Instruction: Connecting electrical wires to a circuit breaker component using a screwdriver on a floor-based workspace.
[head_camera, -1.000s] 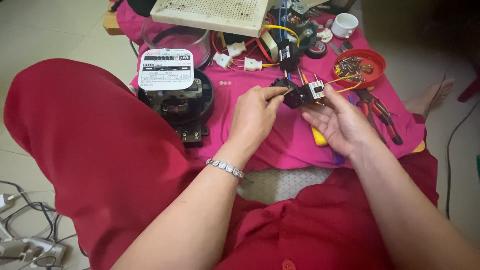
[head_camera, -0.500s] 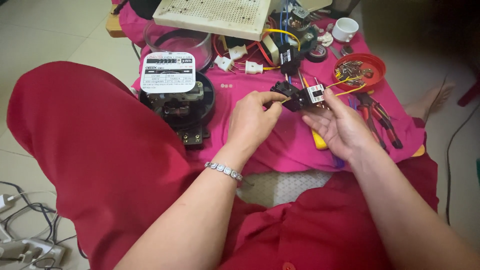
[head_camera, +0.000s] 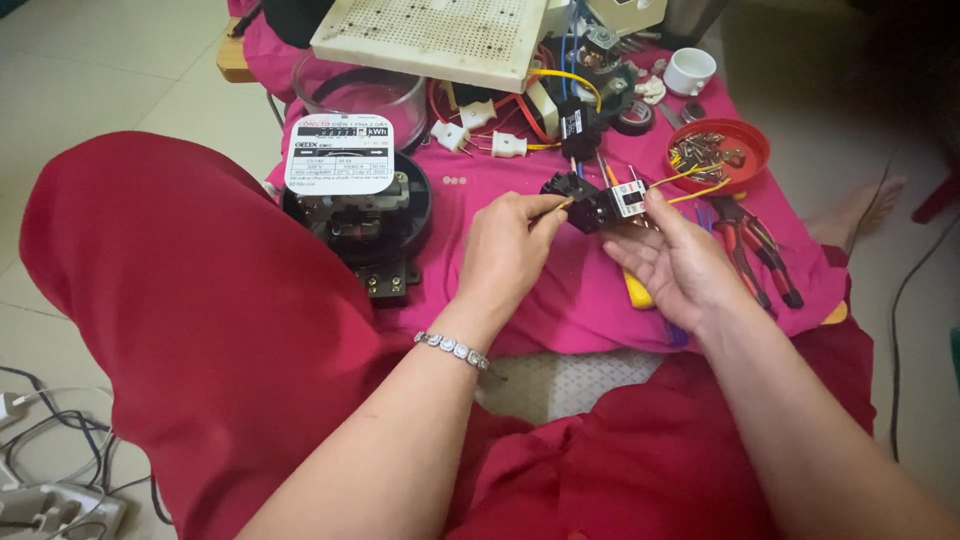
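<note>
Pale tiled floor (head_camera: 110, 90) fills 9 to 12 o'clock, dim toward 2 o'clock, with a low table under a pink cloth (head_camera: 560, 300) at centre, a power strip (head_camera: 55, 510) and loose cables (head_camera: 60, 440) at 8 o'clock, a black cord (head_camera: 895, 330) at 4 o'clock.

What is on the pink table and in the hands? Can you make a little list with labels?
left hand: pinches a thin yellow wire at the black part
right hand: open palm under the small black electrical part
cloth: pink, covers the table
meter: round, black, white label, left of the hands
red dish: holds small metal bits
pliers: red handles, right of the hands
</note>
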